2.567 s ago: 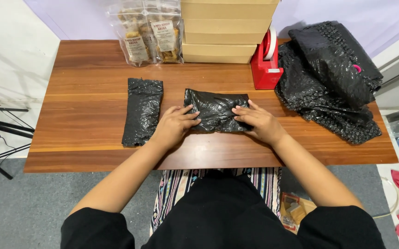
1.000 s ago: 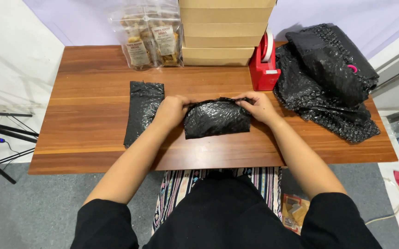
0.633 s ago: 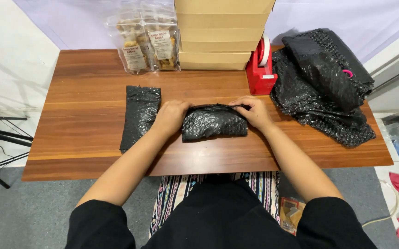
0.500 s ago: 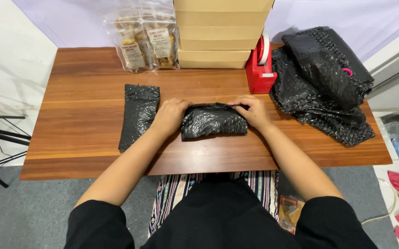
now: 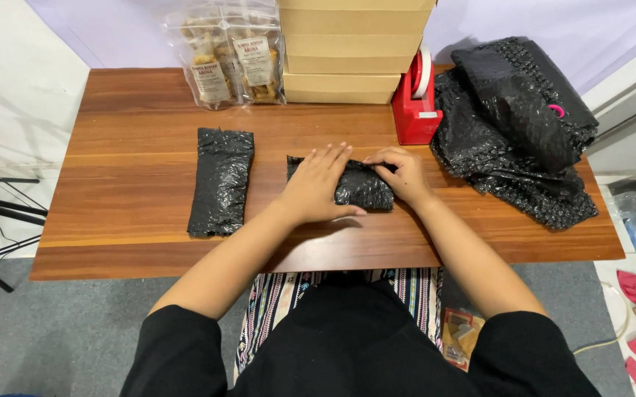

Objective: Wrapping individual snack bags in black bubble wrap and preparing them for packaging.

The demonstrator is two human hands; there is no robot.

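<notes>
Bundle (image 5: 362,187) of black bubble wrap, lying mid-table (image 5: 141,110), nearer the front edge. Pressed flat under left hand (image 5: 318,184), fingers spread open on top; gripped at its right end by right hand (image 5: 404,173), fingers curled onto it. Wrapped parcel (image 5: 220,180) well apart toward the left edge. Tape dispenser (image 5: 415,110), boxes (image 5: 347,51), snack bags (image 5: 229,62) along the back edge; wrap pile (image 5: 516,125) at the back right corner.

A home packing station: stacked cartons (image 5: 347,51), tape dispenser (image 5: 415,110), bubble wrap (image 5: 516,125).
</notes>
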